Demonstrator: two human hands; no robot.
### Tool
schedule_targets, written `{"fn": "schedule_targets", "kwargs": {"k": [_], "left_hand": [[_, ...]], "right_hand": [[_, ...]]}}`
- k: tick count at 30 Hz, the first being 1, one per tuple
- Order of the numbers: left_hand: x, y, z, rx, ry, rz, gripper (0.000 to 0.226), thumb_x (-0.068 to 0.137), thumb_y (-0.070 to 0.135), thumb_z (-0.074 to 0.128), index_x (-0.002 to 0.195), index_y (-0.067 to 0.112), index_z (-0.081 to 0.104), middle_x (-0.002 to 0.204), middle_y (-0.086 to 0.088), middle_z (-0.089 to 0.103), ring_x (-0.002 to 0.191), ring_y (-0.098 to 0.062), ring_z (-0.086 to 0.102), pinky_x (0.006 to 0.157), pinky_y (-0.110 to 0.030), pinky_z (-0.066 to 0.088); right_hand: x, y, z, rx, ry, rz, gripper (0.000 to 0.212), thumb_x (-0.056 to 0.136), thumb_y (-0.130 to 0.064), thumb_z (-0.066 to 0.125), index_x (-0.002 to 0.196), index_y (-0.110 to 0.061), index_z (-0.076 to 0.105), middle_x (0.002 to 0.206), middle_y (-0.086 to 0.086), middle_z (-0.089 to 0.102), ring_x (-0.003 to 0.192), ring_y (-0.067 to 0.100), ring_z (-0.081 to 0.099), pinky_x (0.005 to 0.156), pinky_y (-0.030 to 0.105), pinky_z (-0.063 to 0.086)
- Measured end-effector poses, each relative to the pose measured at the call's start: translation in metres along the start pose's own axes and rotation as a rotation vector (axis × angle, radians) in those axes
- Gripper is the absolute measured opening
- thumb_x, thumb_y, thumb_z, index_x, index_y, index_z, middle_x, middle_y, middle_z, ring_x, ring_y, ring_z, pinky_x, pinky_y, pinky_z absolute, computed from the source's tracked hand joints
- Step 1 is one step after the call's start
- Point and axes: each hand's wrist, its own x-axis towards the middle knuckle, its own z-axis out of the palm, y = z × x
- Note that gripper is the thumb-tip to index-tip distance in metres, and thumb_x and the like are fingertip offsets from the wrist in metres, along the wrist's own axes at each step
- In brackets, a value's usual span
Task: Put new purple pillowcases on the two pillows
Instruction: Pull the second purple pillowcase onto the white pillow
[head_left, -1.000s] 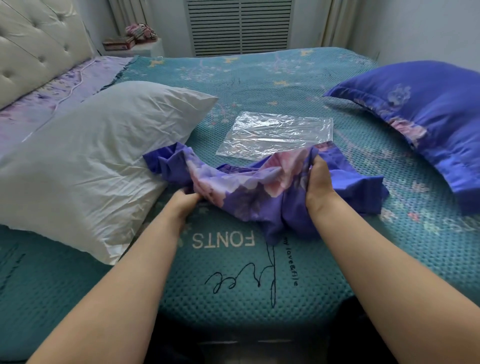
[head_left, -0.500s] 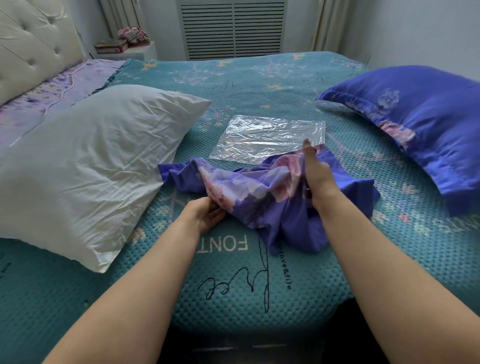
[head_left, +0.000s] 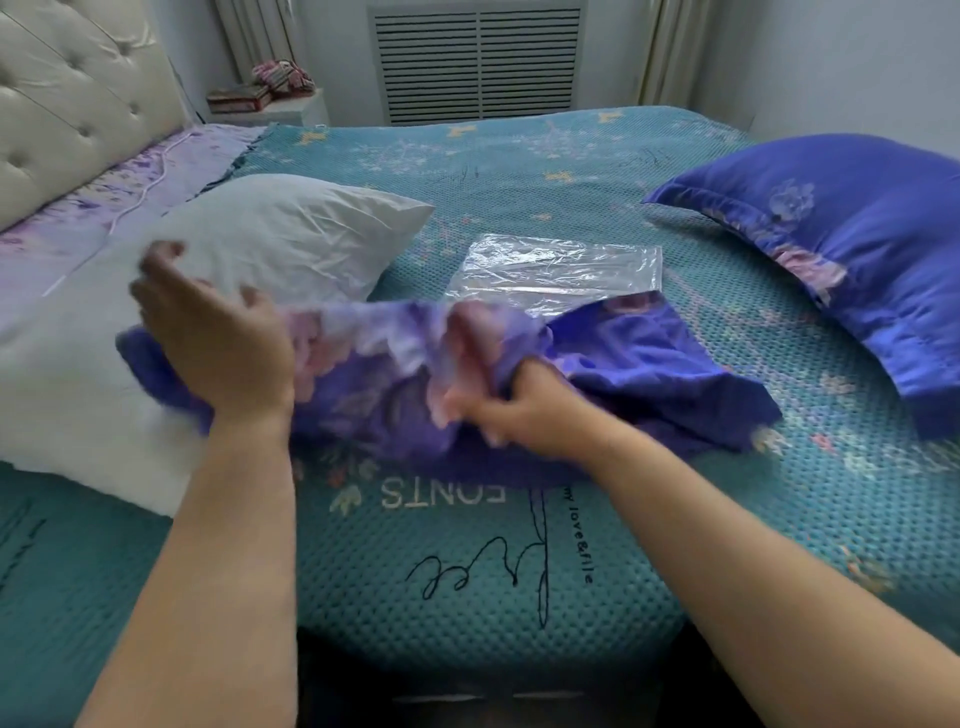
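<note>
Purple pillowcase (head_left: 623, 358), floral print, bunched in a loose heap at frame centre on the teal bedspread (head_left: 519, 571); right-hand part spread flat, one corner lapping the near edge of the plastic bag (head_left: 556, 270). Thin, soft, limp cloth by the look of it: likely very light, no stiffness, folding and sagging wherever unsupported, probably a little slick. Nothing fragile. Opening not discernible in the crumple, partly blurred. Best taken at the hem of the open end, one side in each hand, so the mouth can be held wide; gripping mid-fabric would likely gather both layers together and close it.

Right hand (head_left: 524, 415), centre, fingers curled round a gathered fold of the pillowcase, knuckles up. Left hand (head_left: 218, 338), left of centre, blurred, raised over the left end of the cloth and in front of the bare pillow; fingers spread and relaxed; touching the fabric beneath or not, cannot tell.

Bare white pillow (head_left: 270, 249) just beside the pillowcase, centre-left, corner pointing toward frame centre. Looks plump and compressible; corners probably the easiest parts to feed in first.

Covered purple pillow (head_left: 831, 249) at right, well apart, so apparently one of two done. Padded headboard (head_left: 78, 93) upper left, a louvred panel (head_left: 478, 57) upper centre.
</note>
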Motion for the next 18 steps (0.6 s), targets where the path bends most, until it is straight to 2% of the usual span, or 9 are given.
{"fn": "schedule_targets", "kwargs": {"k": [1,3,5,7,9,11,13,15,18], "left_hand": [[-0.003,0.0,0.001,0.09,-0.131,0.125,0.038,0.086,0.035,0.046,0.111,0.008,0.052,0.111,-0.018,0.059,0.103,-0.034,0.054,0.089,-0.04,0.038],[-0.016,0.017,0.006,-0.022,-0.643,0.128,0.064,0.087,0.062,0.041,0.1,0.002,0.06,0.102,-0.025,0.063,0.099,-0.037,0.059,0.084,-0.044,0.044],[-0.041,0.035,0.011,-0.014,-1.234,0.018,0.086,0.088,0.07,0.021,0.105,-0.003,0.063,0.104,-0.028,0.064,0.097,-0.036,0.062,0.079,-0.039,0.046],[-0.066,0.04,0.013,0.21,-1.516,0.153,0.081,0.088,0.069,0.024,0.103,0.002,0.067,0.096,-0.023,0.067,0.086,-0.029,0.063,0.07,-0.032,0.045],[-0.075,0.03,0.019,0.236,-1.483,0.268,0.05,0.089,0.054,0.05,0.082,0.009,0.069,0.078,-0.013,0.068,0.069,-0.019,0.058,0.058,-0.026,0.039],[-0.074,0.017,0.033,0.034,-1.29,0.139,0.03,0.093,0.028,0.055,0.068,0.011,0.061,0.077,-0.012,0.067,0.072,-0.016,0.055,0.062,-0.025,0.037],[-0.067,0.018,0.041,-0.389,-1.052,-0.295,0.033,0.097,0.02,0.048,0.066,0.013,0.054,0.071,-0.008,0.064,0.073,-0.017,0.057,0.066,-0.027,0.043],[-0.056,0.022,0.041,-0.84,-0.842,-0.756,0.032,0.101,0.019,0.04,0.073,0.012,0.054,0.055,0.0,0.064,0.055,-0.015,0.062,0.054,-0.023,0.05],[-0.039,0.011,0.042,-1.042,-0.743,-1.03,0.031,0.102,0.024,0.035,0.089,0.007,0.057,0.068,-0.006,0.066,0.051,-0.013,0.064,0.047,-0.025,0.053]], "right_hand": [[-0.005,-0.009,0.012,-0.222,-0.134,-0.075,0.041,0.082,-0.048,0.065,0.111,-0.02,0.06,0.095,0.001,0.07,0.083,0.012,0.065,0.076,0.026,0.049],[-0.008,-0.012,0.028,-0.508,-0.264,-0.137,0.061,0.081,-0.057,0.061,0.133,-0.028,0.046,0.124,0.003,0.061,0.11,0.021,0.057,0.089,0.026,0.044],[-0.006,-0.007,0.036,-0.584,-0.299,-0.124,0.065,0.08,-0.067,0.055,0.133,-0.032,0.044,0.128,0.001,0.057,0.114,0.024,0.054,0.091,0.032,0.045],[-0.005,0.003,0.038,-0.673,-0.315,-0.101,0.063,0.077,-0.074,0.049,0.117,-0.026,0.057,0.126,0.0,0.056,0.119,0.024,0.048,0.094,0.039,0.042],[-0.005,0.013,0.037,-0.657,-0.341,-0.066,0.06,0.076,-0.077,0.045,0.099,-0.023,0.058,0.122,-0.001,0.058,0.12,0.022,0.043,0.098,0.043,0.037],[-0.002,0.02,0.032,-0.544,-0.226,-0.042,0.053,0.078,-0.075,0.036,0.091,-0.025,0.052,0.108,-0.002,0.062,0.111,0.022,0.05,0.096,0.044,0.037],[0.005,0.034,0.023,-0.454,-0.139,0.054,0.043,0.091,-0.062,0.029,0.106,-0.028,0.051,0.118,0.0,0.061,0.117,0.024,0.05,0.101,0.047,0.031],[0.01,0.056,0.013,-0.528,-0.209,0.223,0.044,0.096,-0.057,0.024,0.13,-0.035,0.042,0.141,-0.002,0.047,0.13,0.025,0.041,0.106,0.051,0.025],[0.008,0.077,0.006,-0.67,-0.301,0.356,0.055,0.092,-0.066,0.025,0.138,-0.038,0.036,0.151,-0.009,0.034,0.137,0.022,0.03,0.105,0.053,0.023]]}}
